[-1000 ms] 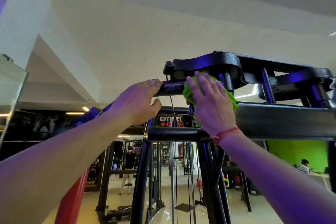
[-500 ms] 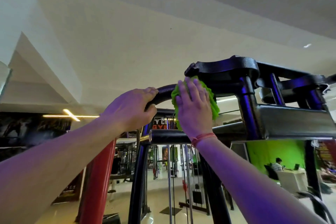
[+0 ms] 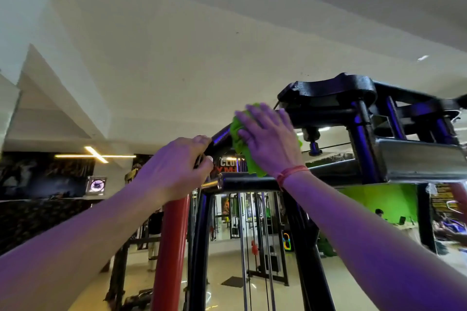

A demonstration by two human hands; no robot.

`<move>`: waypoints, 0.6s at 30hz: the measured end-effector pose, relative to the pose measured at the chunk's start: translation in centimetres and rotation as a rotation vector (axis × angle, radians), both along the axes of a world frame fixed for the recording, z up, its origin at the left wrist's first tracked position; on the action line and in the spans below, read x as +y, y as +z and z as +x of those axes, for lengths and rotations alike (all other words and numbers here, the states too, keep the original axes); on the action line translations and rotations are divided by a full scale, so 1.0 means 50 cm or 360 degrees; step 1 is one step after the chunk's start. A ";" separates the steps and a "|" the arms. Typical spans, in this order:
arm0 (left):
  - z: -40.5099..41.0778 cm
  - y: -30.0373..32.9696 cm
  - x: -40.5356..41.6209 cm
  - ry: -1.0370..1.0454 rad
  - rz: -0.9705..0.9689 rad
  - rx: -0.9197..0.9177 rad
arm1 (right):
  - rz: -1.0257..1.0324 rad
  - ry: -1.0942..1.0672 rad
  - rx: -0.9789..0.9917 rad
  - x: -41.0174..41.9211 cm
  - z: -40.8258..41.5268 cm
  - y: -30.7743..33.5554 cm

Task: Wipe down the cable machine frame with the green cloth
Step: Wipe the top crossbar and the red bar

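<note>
The black cable machine frame point(image 3: 328, 113) spans overhead on the right, with a curved black top tube running down to the left. My right hand point(image 3: 267, 139) presses the green cloth point(image 3: 240, 144) flat against that tube, just left of the pulley housing; most of the cloth is hidden under the palm. My left hand point(image 3: 174, 166) grips the same curved tube lower down, a little left of the cloth. Both arms reach upward from the bottom of the view.
A red upright post point(image 3: 171, 247) stands directly below my left hand. A square steel beam point(image 3: 417, 159) juts out on the right. Cables and guide rods point(image 3: 242, 247) hang below the frame. More gym machines and a seated person point(image 3: 379, 213) are farther back.
My right hand slid the cloth leftward along the top tube, away from the pulley housing toward my left hand. The view swung left, bringing the red post under my left hand.
</note>
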State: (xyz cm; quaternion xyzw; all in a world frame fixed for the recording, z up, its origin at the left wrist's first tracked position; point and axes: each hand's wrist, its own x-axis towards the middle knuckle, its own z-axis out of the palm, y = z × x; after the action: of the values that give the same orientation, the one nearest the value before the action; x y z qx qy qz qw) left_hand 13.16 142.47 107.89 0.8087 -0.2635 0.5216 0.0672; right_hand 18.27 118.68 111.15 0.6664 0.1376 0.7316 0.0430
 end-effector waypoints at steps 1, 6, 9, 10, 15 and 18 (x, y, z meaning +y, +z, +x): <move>0.000 -0.008 0.009 0.0007 0.0000 0.0001 | 0.0180 0.0013 0.0027 0.002 -0.002 -0.002; 0.008 -0.049 0.049 0.0018 -0.0068 0.0009 | -0.0351 0.0126 0.0148 0.085 0.000 -0.019; 0.017 -0.081 0.070 -0.0008 -0.0133 0.0020 | -0.0381 0.0145 0.0143 0.085 -0.006 0.006; 0.018 -0.092 0.076 -0.0016 -0.0161 0.0031 | -0.0233 0.0218 0.0122 0.098 -0.009 0.000; 0.012 -0.138 0.091 -0.0080 -0.0353 0.0070 | -0.0220 0.0521 0.0302 0.188 -0.012 -0.045; 0.006 -0.173 0.098 -0.0060 -0.0416 0.0209 | -0.0239 0.0695 0.0320 0.175 -0.025 -0.035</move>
State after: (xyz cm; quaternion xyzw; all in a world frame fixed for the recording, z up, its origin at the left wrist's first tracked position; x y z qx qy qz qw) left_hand 13.48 147.39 99.26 0.8203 -0.2035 0.4961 0.1989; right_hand 17.03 127.42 109.40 0.6852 0.3358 0.6413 -0.0806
